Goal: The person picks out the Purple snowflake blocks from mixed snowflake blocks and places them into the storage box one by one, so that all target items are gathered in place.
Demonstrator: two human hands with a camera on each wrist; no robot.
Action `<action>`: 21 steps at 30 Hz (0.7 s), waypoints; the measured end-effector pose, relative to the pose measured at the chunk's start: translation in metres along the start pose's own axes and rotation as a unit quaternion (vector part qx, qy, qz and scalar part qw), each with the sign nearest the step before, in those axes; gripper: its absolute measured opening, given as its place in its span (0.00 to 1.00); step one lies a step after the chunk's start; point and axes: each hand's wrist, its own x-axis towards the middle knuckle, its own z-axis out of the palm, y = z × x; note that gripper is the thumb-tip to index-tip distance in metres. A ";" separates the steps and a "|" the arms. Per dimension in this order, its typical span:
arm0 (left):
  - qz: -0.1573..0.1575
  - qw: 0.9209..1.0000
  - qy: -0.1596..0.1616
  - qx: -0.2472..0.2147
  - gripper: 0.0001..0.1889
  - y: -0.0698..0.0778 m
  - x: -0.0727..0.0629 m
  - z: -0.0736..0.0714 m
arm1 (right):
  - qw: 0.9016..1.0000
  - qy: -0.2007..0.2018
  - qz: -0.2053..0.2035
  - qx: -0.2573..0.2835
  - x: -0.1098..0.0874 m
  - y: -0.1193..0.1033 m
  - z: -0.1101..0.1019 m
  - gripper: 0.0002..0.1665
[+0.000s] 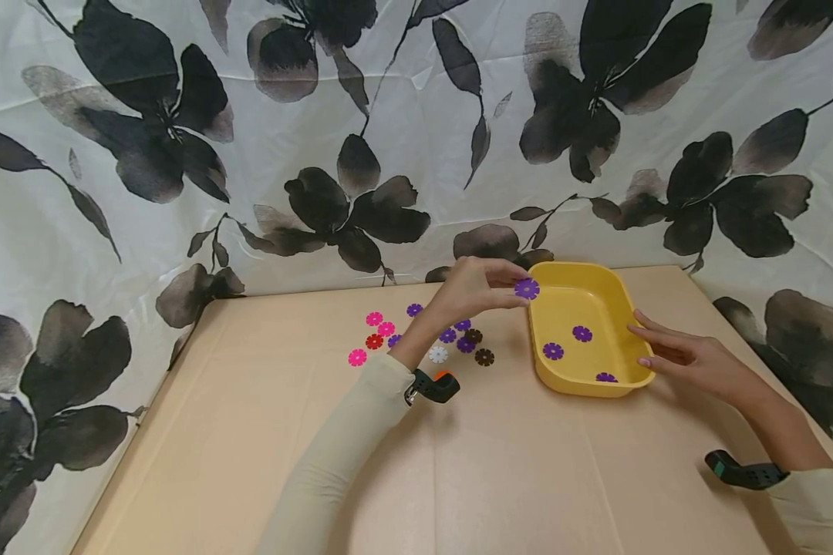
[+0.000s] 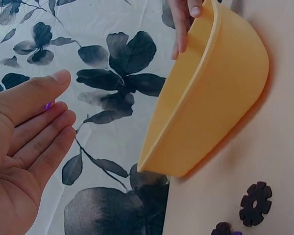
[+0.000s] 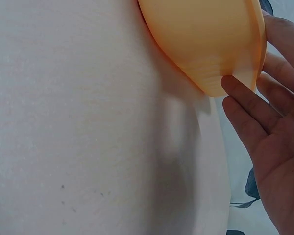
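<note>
Between thumb and fingertips, my left hand (image 1: 470,291) pinches a purple notched disc (image 1: 521,290), held just over the left rim of a yellow tray (image 1: 545,375). Only a sliver of that disc (image 2: 48,105) shows in the left wrist view. My right hand (image 1: 701,366) holds the tray's right rim, with fingers on both sides of the wall in the right wrist view. Inside the tray lie a few purple discs (image 1: 552,352). Left of it, on the table, loose discs lie scattered: pink (image 1: 357,358), red (image 1: 373,342), white (image 1: 437,355), brown (image 1: 483,358) and purple.
An orange disc (image 1: 444,374) is partly hidden behind the left wrist's band. The pale wooden table (image 1: 514,462) ends at the back against a white cloth (image 1: 458,231) with dark flowers, close behind the tray. Both wrists wear black camera bands (image 1: 746,472).
</note>
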 end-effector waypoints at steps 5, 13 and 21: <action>-0.014 1.000 -0.013 -0.004 0.22 0.003 0.005 0.003 | 1.000 -0.004 0.002 -0.005 0.000 0.002 0.000 0.38; -0.007 1.000 -0.028 -0.002 0.23 0.005 0.016 0.010 | 1.000 -0.007 0.006 -0.002 -0.001 0.001 0.002 0.39; 0.003 0.999 -0.042 0.034 0.21 0.006 0.032 0.017 | 1.000 -0.010 0.009 0.005 -0.002 0.001 0.001 0.39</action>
